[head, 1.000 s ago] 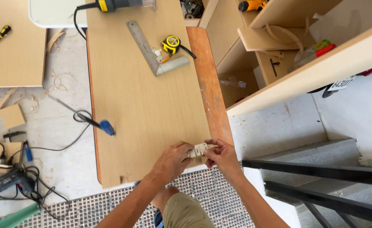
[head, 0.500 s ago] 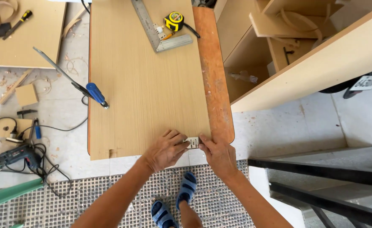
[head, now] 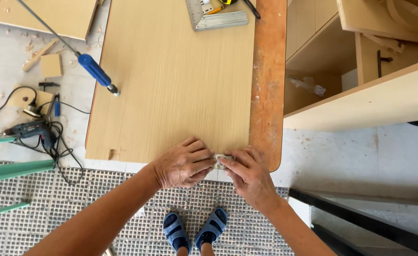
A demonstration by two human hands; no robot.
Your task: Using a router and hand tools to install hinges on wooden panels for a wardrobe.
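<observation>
Two hands, left [head: 183, 163] and right [head: 249, 175], fingertips pinched on a small metal fitting [head: 222, 160] at the panel's [head: 171, 85] near edge

Both forearms are bare, no sleeves showing, and the hands [head: 183, 163] [head: 249, 178] wear no gloves. On the feet, blue strapped sandals [head: 195, 230] with open toes.

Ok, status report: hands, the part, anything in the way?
Left hand and right hand pinch small metal fitting at panel edge. Nothing blocking.
</observation>
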